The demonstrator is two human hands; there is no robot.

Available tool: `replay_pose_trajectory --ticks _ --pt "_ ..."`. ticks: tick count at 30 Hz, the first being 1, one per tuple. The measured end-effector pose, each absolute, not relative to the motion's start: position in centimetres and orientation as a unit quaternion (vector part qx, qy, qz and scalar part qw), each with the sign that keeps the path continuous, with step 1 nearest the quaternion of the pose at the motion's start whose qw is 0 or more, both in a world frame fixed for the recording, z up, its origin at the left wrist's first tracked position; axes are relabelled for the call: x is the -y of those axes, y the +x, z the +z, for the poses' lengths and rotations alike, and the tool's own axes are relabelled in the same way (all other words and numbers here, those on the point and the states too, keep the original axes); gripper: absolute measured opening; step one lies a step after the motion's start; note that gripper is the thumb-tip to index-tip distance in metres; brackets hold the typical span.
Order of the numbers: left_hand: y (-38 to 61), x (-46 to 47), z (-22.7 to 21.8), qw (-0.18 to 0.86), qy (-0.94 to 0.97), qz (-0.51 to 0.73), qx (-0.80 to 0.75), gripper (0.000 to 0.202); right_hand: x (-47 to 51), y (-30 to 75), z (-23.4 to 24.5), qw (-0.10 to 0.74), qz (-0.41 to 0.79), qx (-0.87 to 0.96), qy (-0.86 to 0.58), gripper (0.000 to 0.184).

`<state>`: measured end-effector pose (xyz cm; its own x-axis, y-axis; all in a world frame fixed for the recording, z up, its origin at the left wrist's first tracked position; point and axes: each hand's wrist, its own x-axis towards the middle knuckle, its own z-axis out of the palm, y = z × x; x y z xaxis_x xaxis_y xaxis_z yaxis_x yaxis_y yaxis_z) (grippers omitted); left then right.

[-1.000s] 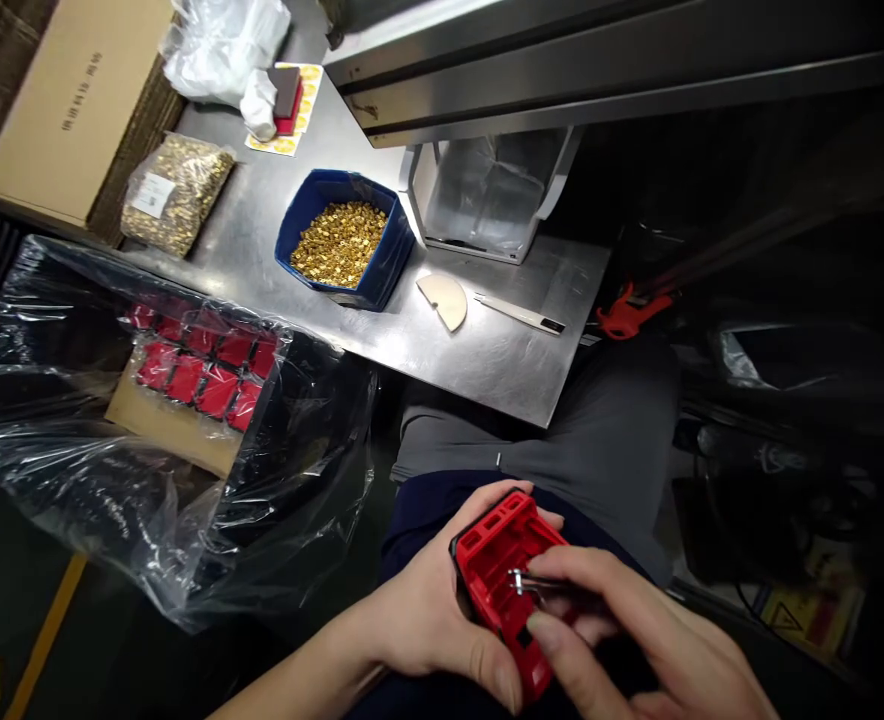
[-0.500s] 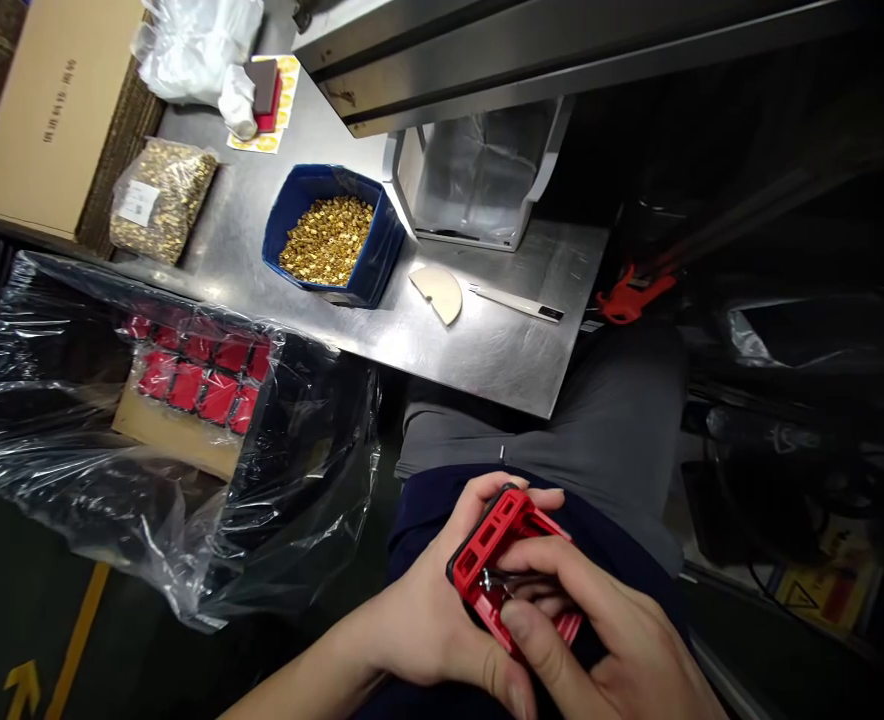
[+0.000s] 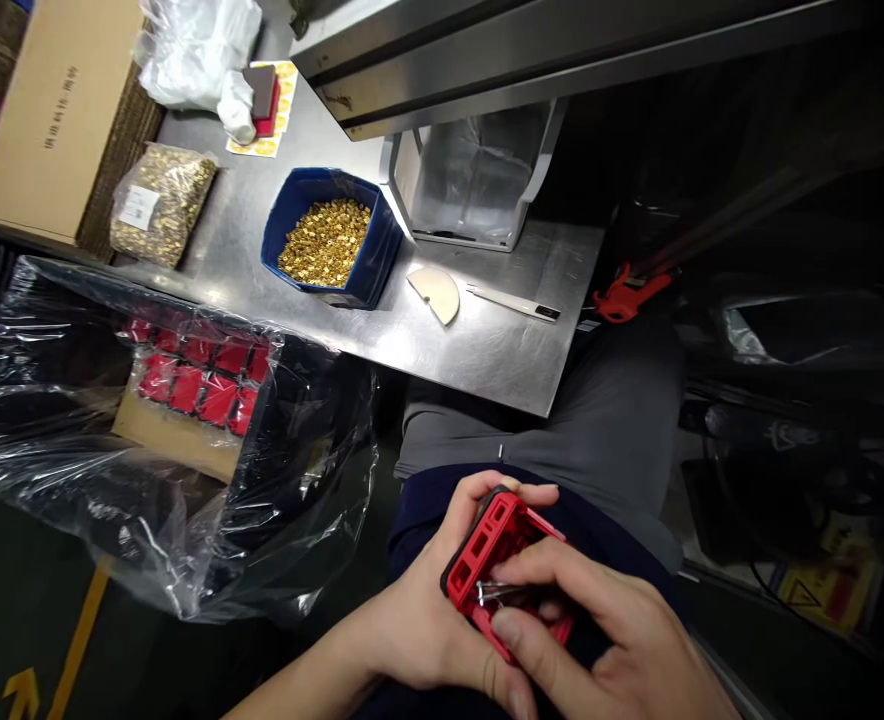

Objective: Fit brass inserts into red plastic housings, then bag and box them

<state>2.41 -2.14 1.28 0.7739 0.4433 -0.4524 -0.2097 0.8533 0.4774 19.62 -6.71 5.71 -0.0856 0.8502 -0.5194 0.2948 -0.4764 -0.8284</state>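
Over my lap, my left hand [image 3: 431,620] is wrapped around a red plastic housing [image 3: 487,560] with black trim. My right hand [image 3: 599,640] pinches a thin metal tool, apparently tweezers [image 3: 498,592], whose tip sits inside the housing near its lower left corner. On the steel table [image 3: 487,350] stands a blue bin [image 3: 382,250] filled with small brass parts [image 3: 326,240].
A black crate lined with clear plastic [image 3: 292,440] at my left holds rows of red housings [image 3: 202,375]. A bag of brass parts [image 3: 161,200], a cardboard box [image 3: 44,110], a white half-disc [image 3: 436,293], a flat white tool [image 3: 513,302] and a clear machine guard [image 3: 476,180] are on or by the table.
The housing has been turned and shifted slightly left and down in my left hand. My right hand has moved the tweezers' tip further toward the housing's lower left.
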Motion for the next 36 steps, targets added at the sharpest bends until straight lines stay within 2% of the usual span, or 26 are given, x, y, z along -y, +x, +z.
replay_pose_trajectory --ticks 7,14,19,23,30,36 --pt "2.0 1.8 0.6 0.905 0.276 0.176 -0.271 0.123 6.9 19.8 6.0 0.224 0.567 0.478 -0.632 0.015" --pt "2.3 1.9 0.9 0.894 0.294 0.196 -0.276 0.115 6.9 19.9 6.0 0.229 0.531 0.522 -0.627 0.015" --pt "2.4 2.1 1.0 0.907 0.243 0.202 -0.279 0.107 8.0 19.7 5.6 0.273 0.468 0.530 -0.652 0.007" --pt "2.5 2.3 0.9 0.913 0.210 0.215 -0.277 0.108 8.5 20.1 5.3 0.311 0.395 0.535 -0.678 0.011" --pt "2.7 2.4 1.2 0.908 0.212 0.210 -0.295 0.111 7.2 20.5 5.8 0.356 0.359 0.626 -0.594 0.022" --pt "2.7 2.4 1.4 0.905 0.225 0.199 -0.300 0.110 5.0 20.8 6.9 0.327 0.262 0.748 -0.516 0.026"
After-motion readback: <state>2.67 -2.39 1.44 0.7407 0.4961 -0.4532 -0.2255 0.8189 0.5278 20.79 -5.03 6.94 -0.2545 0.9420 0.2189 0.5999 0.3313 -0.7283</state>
